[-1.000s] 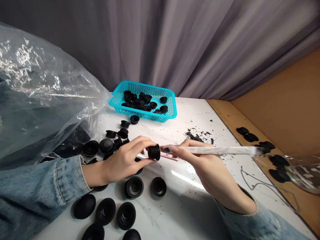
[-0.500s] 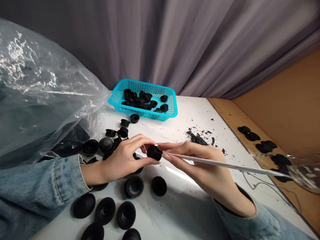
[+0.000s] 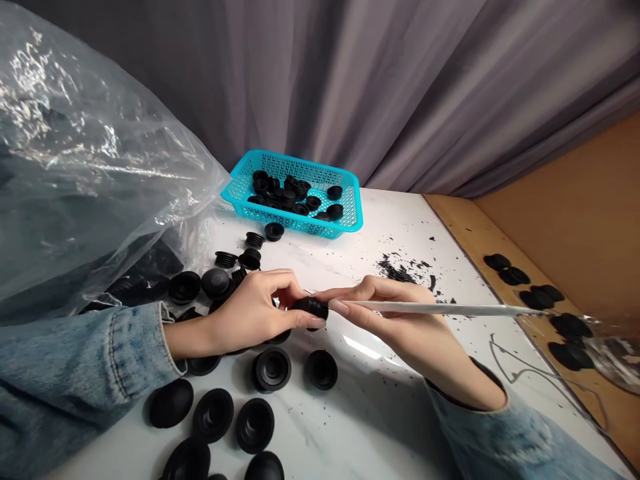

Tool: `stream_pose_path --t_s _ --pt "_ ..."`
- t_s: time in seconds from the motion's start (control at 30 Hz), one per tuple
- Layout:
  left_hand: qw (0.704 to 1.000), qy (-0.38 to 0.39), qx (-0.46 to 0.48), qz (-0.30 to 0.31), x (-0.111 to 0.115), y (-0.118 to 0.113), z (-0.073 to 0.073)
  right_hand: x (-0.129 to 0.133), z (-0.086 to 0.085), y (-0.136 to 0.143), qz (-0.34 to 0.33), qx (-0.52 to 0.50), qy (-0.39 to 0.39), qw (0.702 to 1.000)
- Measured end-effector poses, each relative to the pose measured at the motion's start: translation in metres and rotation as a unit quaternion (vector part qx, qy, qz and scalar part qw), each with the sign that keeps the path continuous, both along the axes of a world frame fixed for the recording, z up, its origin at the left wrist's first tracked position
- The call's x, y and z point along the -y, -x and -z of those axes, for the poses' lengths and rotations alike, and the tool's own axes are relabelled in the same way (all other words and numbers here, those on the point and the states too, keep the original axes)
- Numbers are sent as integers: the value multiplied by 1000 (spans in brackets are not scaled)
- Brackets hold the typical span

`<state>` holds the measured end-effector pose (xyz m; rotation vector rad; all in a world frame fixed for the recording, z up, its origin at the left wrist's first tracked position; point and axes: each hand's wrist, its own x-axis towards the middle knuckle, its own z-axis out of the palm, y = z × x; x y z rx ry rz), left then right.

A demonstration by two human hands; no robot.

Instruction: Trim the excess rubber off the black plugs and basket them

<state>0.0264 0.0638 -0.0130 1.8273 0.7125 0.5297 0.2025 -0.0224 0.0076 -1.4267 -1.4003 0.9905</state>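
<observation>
Between its thumb and fingers, my left hand [image 3: 260, 303] pinches a small black ribbed plug [image 3: 312, 307], rubber or plastic by its look. My right hand [image 3: 395, 313] is closed on a long, thin, pale-grey tool [image 3: 435, 308]. The tool's shaft runs out to the right, and its working tip is hidden by the fingers at the plug, so I cannot tell its kind. Both hands meet at the plug, just above the white table. Nearest below them lie loose black plugs, one cup side up [image 3: 321, 369] and another with a ringed centre [image 3: 273, 368].
A turquoise basket [image 3: 295, 223] of several ribbed plugs stands at the back. A clear plastic bag [image 3: 100, 153] bulges at the left, with more plugs by its mouth. Black shavings [image 3: 397, 269] lie right of centre. A thin grey cord [image 3: 545, 375] and black pieces [image 3: 570, 325] are at the right.
The plug has turned in my left fingers, and the thumb now covers more of it. The tool in my right hand has swung closer to level. The view has shifted slightly.
</observation>
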Motion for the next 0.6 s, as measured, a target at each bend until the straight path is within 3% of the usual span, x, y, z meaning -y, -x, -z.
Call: stream_pose_path --t_s 0.17,0.6 --pt "999 28 -18 4 1 0 2 1 -2 1 -23 41 -17 999" --pt "999 2 -30 18 2 1 4 1 -1 3 -55 97 -62 992"
